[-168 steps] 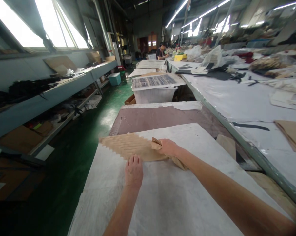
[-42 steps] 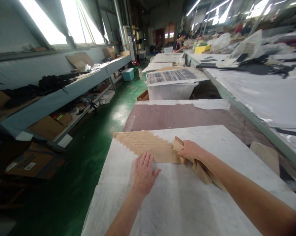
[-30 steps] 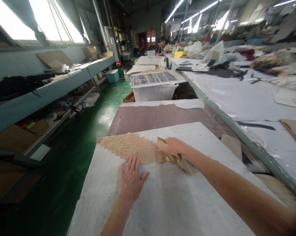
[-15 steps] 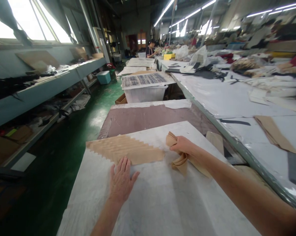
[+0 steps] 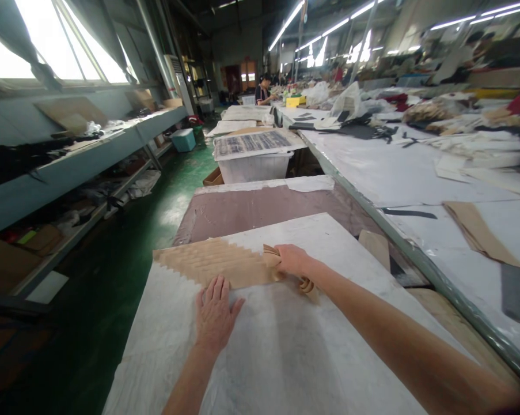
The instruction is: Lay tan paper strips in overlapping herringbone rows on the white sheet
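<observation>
Overlapping tan fabric strips (image 5: pixel 216 259) lie fanned in stepped rows on a white sheet (image 5: pixel 251 351) over the table. My left hand (image 5: pixel 217 311) rests flat, fingers spread, with its fingertips on the near edge of the strips. My right hand (image 5: pixel 292 260) is closed around a folded bunch of tan fabric strips (image 5: pixel 272 255). One end of the bunch sticks out past the fingers, over the right end of the fanned row. The rest of it curls down below the palm. Whether the bunch touches the row I cannot tell.
A brown board (image 5: pixel 251 210) lies beyond the sheet, then a white plastic bin (image 5: pixel 255 167). On the right runs a long table (image 5: pixel 350 155) with folded tan fabric (image 5: pixel 479 233) and a dark strip (image 5: pixel 513 294). A person (image 5: pixel 264 91) sits farther back. Shelving (image 5: pixel 91 153) lines the left.
My right hand has moved left with the bunch of strips, from beside the fanned row to its right end. My left hand has stayed in place.
</observation>
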Available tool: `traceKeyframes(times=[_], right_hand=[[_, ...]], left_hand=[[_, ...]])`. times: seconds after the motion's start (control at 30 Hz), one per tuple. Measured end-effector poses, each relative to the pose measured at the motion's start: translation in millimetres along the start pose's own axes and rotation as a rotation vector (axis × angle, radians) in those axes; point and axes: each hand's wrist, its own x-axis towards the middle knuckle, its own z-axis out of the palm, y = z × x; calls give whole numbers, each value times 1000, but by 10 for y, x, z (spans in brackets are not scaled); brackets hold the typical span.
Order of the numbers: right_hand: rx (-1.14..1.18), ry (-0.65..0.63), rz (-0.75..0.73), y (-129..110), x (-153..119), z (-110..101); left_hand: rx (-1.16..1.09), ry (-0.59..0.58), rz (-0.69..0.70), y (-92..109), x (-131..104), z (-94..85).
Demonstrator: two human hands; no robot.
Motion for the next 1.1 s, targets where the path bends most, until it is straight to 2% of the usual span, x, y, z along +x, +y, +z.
traceKeyframes(times=[0.27, 0.47, 0.6, 0.7, 0.87, 1.1], right_hand=[[-8, -55, 29, -77, 129, -55], [214, -116, 28, -75, 2, -169], [382, -159, 51, -10, -114, -186], [425, -166, 72, 64, -146, -187], [302, -81, 93, 112, -94, -160], [34, 70, 38, 2, -66, 13]], left_hand=[[-16, -1, -12, -14, 13, -5], [-36, 9, -5, -29, 13, 9], [-47, 11, -19, -31, 11, 16], [-62, 3, -24, -45, 20, 10], [-100, -13, -16, -114, 71, -43], [-109, -21, 0, -157, 157, -135]])
